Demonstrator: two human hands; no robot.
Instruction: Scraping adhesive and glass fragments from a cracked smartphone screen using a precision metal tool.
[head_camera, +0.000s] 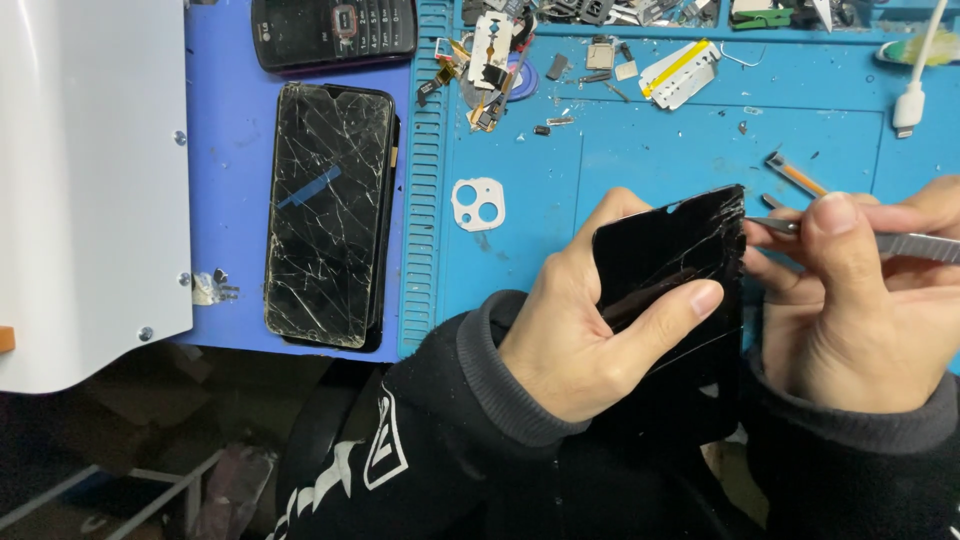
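The desk (640, 160) fills the upper half of the frame under a blue work mat, with a white machine housing (90, 180) at the far left. On the mat's left strip lies a cracked phone (328, 215), face up, and above it a dark keypad phone (335, 30). None of that is in my way.

Lower right of centre, my left hand (585, 330) holds the black screen panel (672, 280) off the desk, tilted on edge, thumb across its face and fingers wrapped behind. That grip is closed firmly on the panel. Its upper right corner is webbed with cracks, and this is my main worry: if I squeeze or twist harder, I judge the glass could splinter further and shed shards onto my thumb.

My right hand (860, 300), at the right edge, has its grip pinched shut on metal tweezers (850, 235), their tips meeting the panel's cracked right edge. If the tips skid off the glass, they could jab my left fingers just behind it, or dig into whatever lies under the crack.

Smaller still: the white camera-hole cutout (478, 204) lies left of my hands, and loose parts (560, 70) are scattered along the top. A flicked chip could vanish among them.
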